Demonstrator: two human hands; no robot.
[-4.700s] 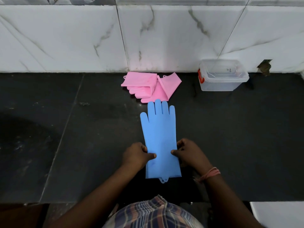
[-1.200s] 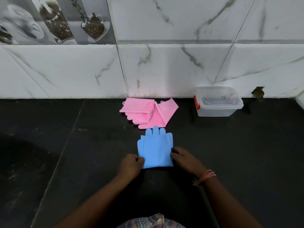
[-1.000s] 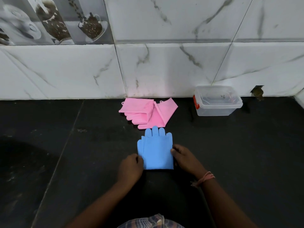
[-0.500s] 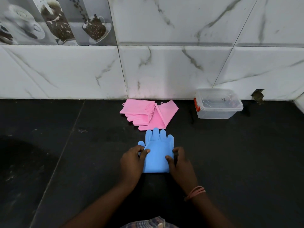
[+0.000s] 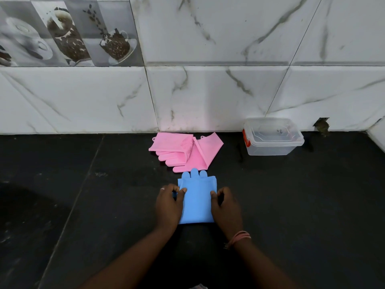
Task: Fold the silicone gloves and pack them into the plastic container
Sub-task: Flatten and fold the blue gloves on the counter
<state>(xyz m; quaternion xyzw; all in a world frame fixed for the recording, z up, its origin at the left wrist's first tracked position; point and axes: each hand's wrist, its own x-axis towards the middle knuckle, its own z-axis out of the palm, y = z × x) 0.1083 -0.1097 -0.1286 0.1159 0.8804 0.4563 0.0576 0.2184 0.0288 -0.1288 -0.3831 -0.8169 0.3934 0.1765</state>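
Observation:
A blue silicone glove (image 5: pixel 196 202) lies folded on the black counter, its cuff half laid over the palm and three fingertips poking out at the far end. My left hand (image 5: pixel 168 206) pinches its left edge and my right hand (image 5: pixel 226 207) pinches its right edge. Beyond it, against the wall, lie the pink gloves (image 5: pixel 186 152), one folded on the other. A clear plastic container (image 5: pixel 273 137) with a red latch stands at the back right, its lid on.
A marble-tiled wall (image 5: pixel 208 97) bounds the counter at the back. A small hole in the wall (image 5: pixel 321 125) shows right of the container. The counter (image 5: pixel 83 205) stretches dark to the left and right.
The blue glove went from lying at full length to folded in half. In the last half second both hands slid forward along its sides and pressed the top layer flat.

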